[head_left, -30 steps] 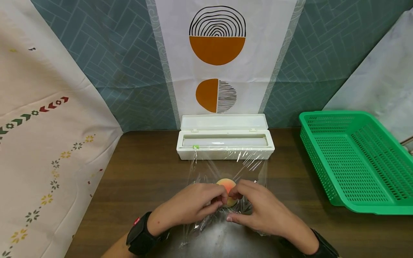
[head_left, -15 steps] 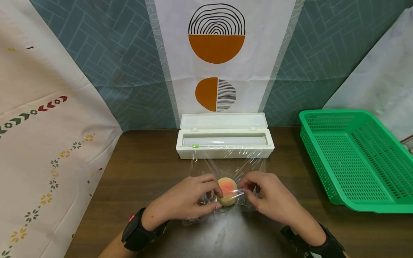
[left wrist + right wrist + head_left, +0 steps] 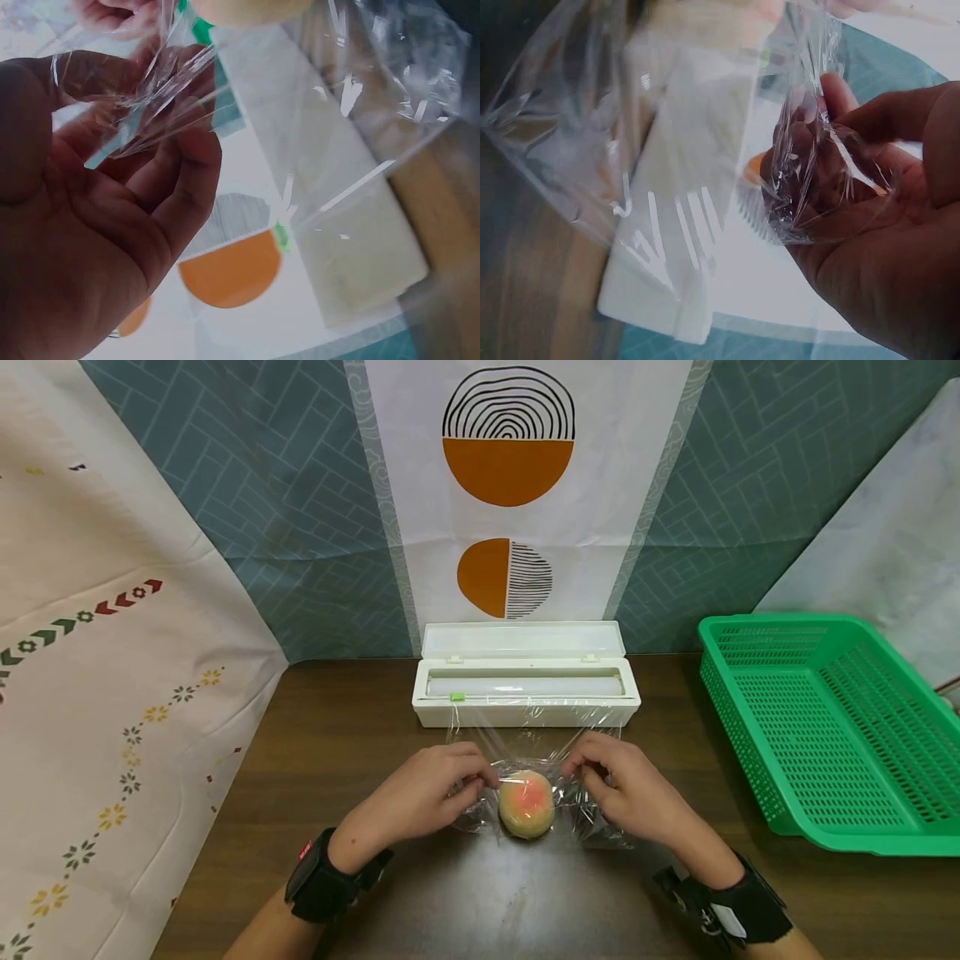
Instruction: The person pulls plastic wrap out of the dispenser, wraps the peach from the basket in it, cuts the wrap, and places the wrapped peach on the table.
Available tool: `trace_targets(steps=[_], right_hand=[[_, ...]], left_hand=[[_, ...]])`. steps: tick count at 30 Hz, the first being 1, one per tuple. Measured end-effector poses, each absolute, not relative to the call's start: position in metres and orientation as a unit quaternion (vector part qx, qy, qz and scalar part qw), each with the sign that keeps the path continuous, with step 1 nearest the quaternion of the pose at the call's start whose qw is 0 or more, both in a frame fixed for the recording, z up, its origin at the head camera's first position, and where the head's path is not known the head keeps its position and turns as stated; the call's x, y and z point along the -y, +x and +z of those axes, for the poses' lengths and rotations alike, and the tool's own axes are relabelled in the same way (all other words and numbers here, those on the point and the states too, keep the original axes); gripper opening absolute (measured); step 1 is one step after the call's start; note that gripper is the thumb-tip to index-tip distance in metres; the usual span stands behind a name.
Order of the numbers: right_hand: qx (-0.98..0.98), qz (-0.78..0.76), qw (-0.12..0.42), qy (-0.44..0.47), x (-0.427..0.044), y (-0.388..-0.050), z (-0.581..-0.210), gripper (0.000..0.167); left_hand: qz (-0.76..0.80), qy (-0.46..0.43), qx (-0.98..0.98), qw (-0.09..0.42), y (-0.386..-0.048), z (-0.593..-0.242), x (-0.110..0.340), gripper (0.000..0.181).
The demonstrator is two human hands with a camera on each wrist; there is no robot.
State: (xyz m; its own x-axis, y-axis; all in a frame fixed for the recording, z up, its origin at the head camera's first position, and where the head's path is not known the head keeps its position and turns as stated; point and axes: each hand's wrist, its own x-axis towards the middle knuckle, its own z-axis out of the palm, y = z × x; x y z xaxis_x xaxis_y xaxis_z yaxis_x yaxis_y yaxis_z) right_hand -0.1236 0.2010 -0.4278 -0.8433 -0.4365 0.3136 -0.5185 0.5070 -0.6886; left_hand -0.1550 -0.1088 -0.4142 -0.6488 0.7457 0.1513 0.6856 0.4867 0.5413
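Note:
A round yellow and pink fruit (image 3: pixel 526 804) rests on the table, with clear plastic film (image 3: pixel 517 743) over and around it. The film runs back to a white dispenser box (image 3: pixel 525 713) with a raised lid. Left of the fruit, the left hand (image 3: pixel 420 793) pinches gathered film; in the left wrist view the film (image 3: pixel 161 90) passes between its thumb and curled fingers. The right hand (image 3: pixel 637 789) pinches film on the fruit's right side, and the right wrist view shows crumpled film (image 3: pixel 802 165) in its fingers.
A green perforated basket (image 3: pixel 855 752) stands at the right of the brown table (image 3: pixel 345 710). Patterned cloths (image 3: pixel 307 527) hang behind, and a white flowered cloth (image 3: pixel 187 635) slopes along the left side.
Both hands have moved apart and away from the wearer, off the front of the fruit to its two sides, carrying film edges. More of the fruit is visible.

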Motion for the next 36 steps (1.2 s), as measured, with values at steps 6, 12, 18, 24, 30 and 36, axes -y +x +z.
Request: trace_targets(steps=[6, 12, 18, 24, 30, 36], right_hand=[[0.881, 0.393, 0.051, 0.258, -0.202, -0.129, -0.44, 0.021], [0.895, 0.375, 0.049, 0.236, -0.202, -0.133, -0.449, 0.03], [0.9, 0.373, 0.038, 0.222, -0.202, -0.136, -0.459, 0.029], [0.912, 0.371, 0.036, 0.171, -0.205, -0.138, -0.465, 0.019], [0.925, 0.362, -0.01, 0.112, -0.208, -0.14, -0.466, 0.009], [0.932, 0.349, -0.06, 0.081, -0.212, -0.14, -0.463, 0.013]], left_hand=[[0.308, 0.373, -0.874, 0.05, -0.166, -0.426, 0.107, 0.02], [0.3, 0.323, -0.895, 0.07, -0.172, -0.436, 0.109, 0.044], [0.28, 0.322, -0.902, 0.065, -0.178, -0.444, 0.111, 0.027], [0.281, 0.278, -0.918, 0.043, -0.182, -0.45, 0.112, 0.013], [0.273, 0.212, -0.936, 0.064, -0.182, -0.453, 0.115, 0.027], [0.264, 0.144, -0.95, 0.082, -0.177, -0.452, 0.117, 0.036]])
